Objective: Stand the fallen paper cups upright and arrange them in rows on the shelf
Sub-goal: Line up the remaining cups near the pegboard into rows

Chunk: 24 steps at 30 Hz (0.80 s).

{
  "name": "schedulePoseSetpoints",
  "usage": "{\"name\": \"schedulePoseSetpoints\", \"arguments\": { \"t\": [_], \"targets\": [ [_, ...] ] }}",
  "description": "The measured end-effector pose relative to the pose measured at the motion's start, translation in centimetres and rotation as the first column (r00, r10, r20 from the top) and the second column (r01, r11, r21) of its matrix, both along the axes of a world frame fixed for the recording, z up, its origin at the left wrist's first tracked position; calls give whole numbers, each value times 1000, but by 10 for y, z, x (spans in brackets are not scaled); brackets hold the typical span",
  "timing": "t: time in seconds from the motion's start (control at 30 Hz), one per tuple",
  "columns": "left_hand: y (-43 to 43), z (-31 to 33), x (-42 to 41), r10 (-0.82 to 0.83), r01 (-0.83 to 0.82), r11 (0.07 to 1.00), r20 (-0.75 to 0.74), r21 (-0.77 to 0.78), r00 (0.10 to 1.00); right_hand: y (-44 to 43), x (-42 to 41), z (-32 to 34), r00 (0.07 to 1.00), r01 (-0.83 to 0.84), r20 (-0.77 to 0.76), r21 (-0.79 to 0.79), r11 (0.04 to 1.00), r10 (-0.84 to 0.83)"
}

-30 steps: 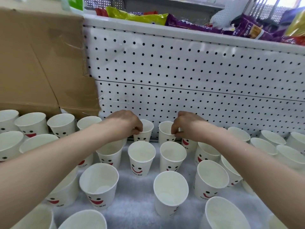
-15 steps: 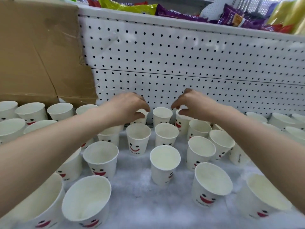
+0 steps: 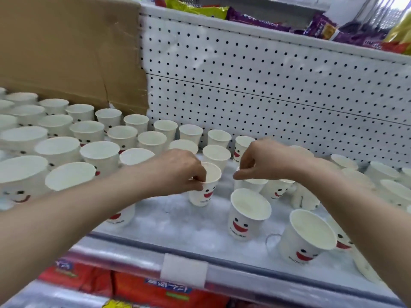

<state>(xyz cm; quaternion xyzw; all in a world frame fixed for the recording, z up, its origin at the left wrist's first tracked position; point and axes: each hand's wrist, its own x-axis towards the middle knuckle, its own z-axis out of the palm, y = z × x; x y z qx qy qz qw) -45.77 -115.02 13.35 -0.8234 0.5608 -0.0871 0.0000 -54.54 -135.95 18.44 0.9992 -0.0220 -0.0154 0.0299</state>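
Since the earlier frame, both hands have come back from the last row at the pegboard (image 3: 266, 85) to the middle of the shelf (image 3: 178, 223). The left hand (image 3: 178, 172) pinches the rim of an upright smiley paper cup (image 3: 205, 192). The right hand (image 3: 264, 163) is curled over a second cup (image 3: 253, 185); whether it grips it is unclear.

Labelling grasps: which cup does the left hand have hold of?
The smiley cup in the middle, its rim pinched by the left hand; it stands alone on a bare patch of the shelf.
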Motion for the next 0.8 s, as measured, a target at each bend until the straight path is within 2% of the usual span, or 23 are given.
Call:
{"name": "schedulePoseSetpoints", "arguments": {
  "t": [0.13,0.27,0.47,0.63,0.8],
  "targets": [
    [19,1,0,101,-101,995,38,17,994,12,7,-3,999,-37,-26,-51,998,36],
    [41,9,6,152,-161,983,103,89,983,27,9,-8,997,-75,-4,48,996,75],
    [51,5,6,142,-148,985,82,83,987,51,-3,-8,984,-177,28,131,975,175],
    [46,8,-3,142,-151,986,108,74,984,55,-10,-14,986,-164,29,219,962,162],
    [50,6,-3,160,-171,983,139,65,977,48,-14,-22,993,-113,-27,114,987,117]
  ]
}}
